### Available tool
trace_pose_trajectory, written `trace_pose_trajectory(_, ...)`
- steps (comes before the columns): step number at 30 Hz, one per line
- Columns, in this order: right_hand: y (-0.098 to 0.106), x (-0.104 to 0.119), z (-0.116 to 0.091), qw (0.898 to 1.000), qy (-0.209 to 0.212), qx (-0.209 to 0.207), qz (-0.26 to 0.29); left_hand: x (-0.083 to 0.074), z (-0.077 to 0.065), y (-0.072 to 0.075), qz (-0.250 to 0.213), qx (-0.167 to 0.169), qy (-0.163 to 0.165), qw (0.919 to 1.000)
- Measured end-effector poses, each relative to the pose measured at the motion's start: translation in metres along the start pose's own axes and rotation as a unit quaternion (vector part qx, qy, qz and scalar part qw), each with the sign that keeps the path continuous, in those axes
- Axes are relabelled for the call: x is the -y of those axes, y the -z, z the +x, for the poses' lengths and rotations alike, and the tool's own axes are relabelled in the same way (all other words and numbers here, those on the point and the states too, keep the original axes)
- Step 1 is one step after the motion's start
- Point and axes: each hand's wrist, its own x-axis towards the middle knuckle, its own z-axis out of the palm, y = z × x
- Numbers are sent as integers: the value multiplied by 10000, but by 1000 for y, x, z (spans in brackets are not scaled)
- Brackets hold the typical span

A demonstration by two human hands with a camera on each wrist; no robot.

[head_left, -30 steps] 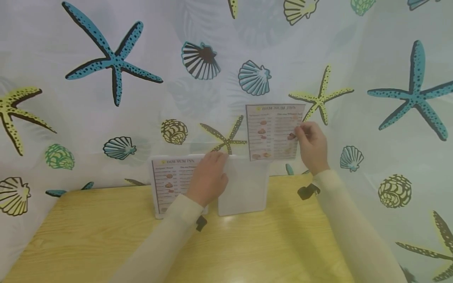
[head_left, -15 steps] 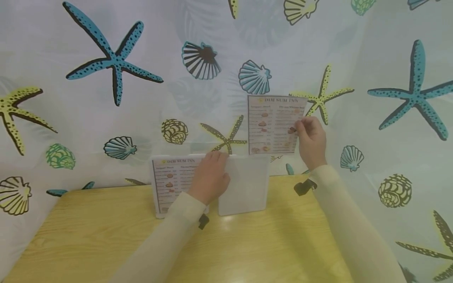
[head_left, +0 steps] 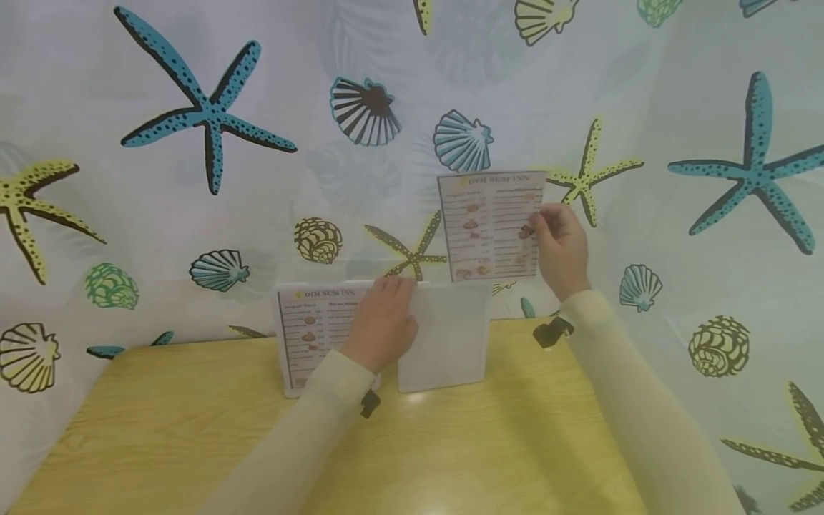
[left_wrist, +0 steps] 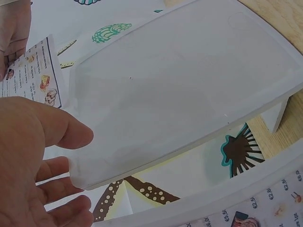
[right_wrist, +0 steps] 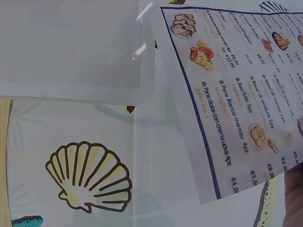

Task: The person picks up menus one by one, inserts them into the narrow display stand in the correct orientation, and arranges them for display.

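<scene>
My right hand (head_left: pixel 563 247) pinches a printed menu card (head_left: pixel 492 227) by its right edge, thumb in front. The card, headed "DIM SUM INN", is held up just above a blank white sign holder (head_left: pixel 444 340). In the right wrist view, the menu's lower edge slants beside the holder's upper corner. My left hand (head_left: pixel 384 318) holds the upper left corner of that blank holder; in the left wrist view its thumb (left_wrist: pixel 71 132) lies over the front face and fingertips meet the edge. A second holder with a matching menu (head_left: pixel 315 336) stands on the left, partly hidden by my left hand.
Both holders stand upright on a light wooden table (head_left: pixel 193 436), near its far edge. Behind it hangs a white curtain (head_left: pixel 399 57) printed with starfish and shells. A small black wrist device (head_left: pixel 552 332) shows under the right sleeve.
My right hand has raised the menu card from overlapping the holder's top edge to just above it, then shifted it slightly left. My left hand stays at the holder's corner.
</scene>
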Motion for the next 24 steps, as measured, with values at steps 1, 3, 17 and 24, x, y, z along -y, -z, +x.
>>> trace_pose_trajectory(1,-1,0,0,10000,-14,33,-5,0,0,0,-10,8,14,10000)
trace_pose_trajectory(3,-2,1,0,10000,-14,90,-41,0,0,0,-20,27,28,10000)
trace_pose_trajectory(17,-6,34,-2,9995,-72,-29,-300,-4,-1,2,-170,241,176,9994)
trace_pose_trajectory(24,-9,16,9,9995,-138,-56,-295,-4,-1,3,-114,146,144,9997)
